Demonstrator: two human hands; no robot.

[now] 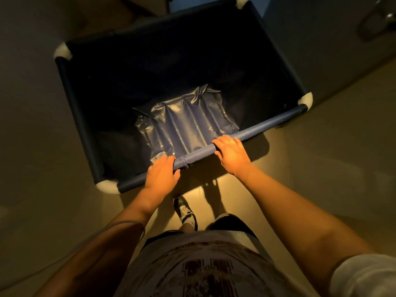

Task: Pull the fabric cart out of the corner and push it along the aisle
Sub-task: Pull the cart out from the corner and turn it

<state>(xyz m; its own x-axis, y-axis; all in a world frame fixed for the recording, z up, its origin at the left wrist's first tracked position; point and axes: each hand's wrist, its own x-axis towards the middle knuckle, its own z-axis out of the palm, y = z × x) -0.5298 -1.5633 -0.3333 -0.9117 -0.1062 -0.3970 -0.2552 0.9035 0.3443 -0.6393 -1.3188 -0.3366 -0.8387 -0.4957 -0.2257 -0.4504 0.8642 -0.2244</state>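
Observation:
A dark blue fabric cart (274,123) with white corner joints fills the middle of the head view, seen from above. Its near rim is a blue cloth-covered bar. My left hand (161,173) wraps that bar left of centre. My right hand (232,154) grips the same bar a little further right. A crumpled shiny blue sheet (186,123) lies on the cart's bottom; the rest of the inside is in deep shadow.
A dim wall (27,86) runs close along the cart's left side. Another pale surface (325,50) stands by its right side. My shoe (185,211) is on the lit floor (310,159) just behind the cart. A dark object sits beyond the far rim.

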